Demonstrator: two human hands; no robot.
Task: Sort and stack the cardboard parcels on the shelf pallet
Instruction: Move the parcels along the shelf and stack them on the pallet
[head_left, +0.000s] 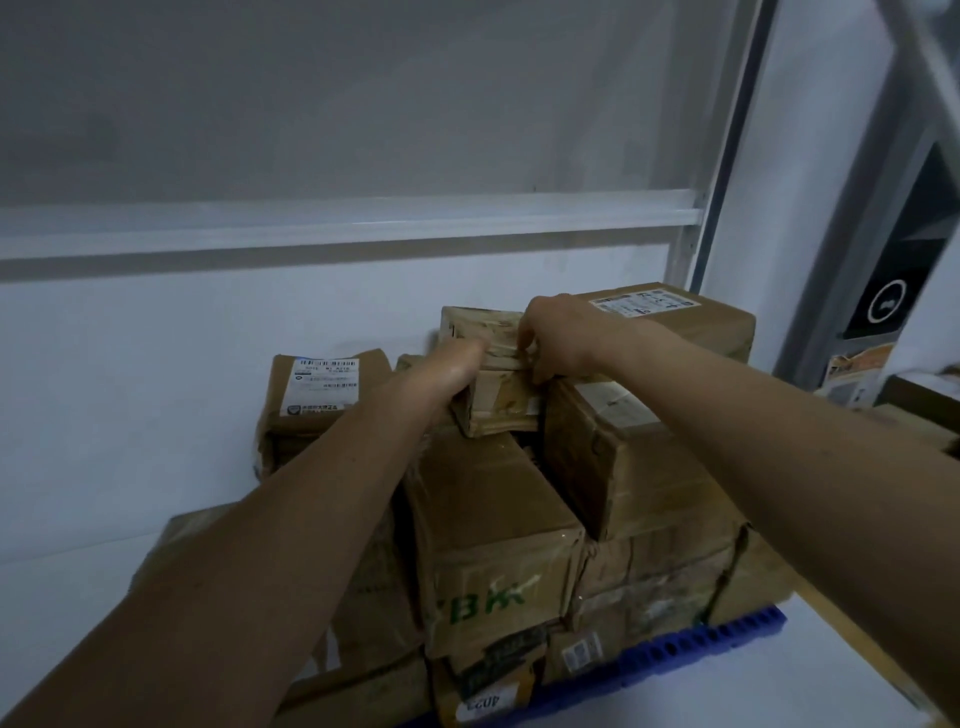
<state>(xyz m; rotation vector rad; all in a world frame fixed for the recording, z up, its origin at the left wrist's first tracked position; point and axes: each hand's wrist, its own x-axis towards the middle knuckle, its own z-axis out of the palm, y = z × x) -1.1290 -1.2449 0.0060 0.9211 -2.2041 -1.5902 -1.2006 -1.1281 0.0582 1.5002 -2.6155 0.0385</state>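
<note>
Several brown cardboard parcels are piled on a blue pallet against a white wall. Both hands grip a small taped parcel at the top middle of the pile. My left hand holds its left side and my right hand clamps its top right edge. Under it lies a long parcel with green letters. A parcel with a white label stands to the left. A large labelled parcel sits at the back right, with another parcel in front of it.
A grey shelf beam runs across above the pile, and a metal upright rises at the right. More boxes and a dark panel show at the far right edge. White floor lies in front of the pallet.
</note>
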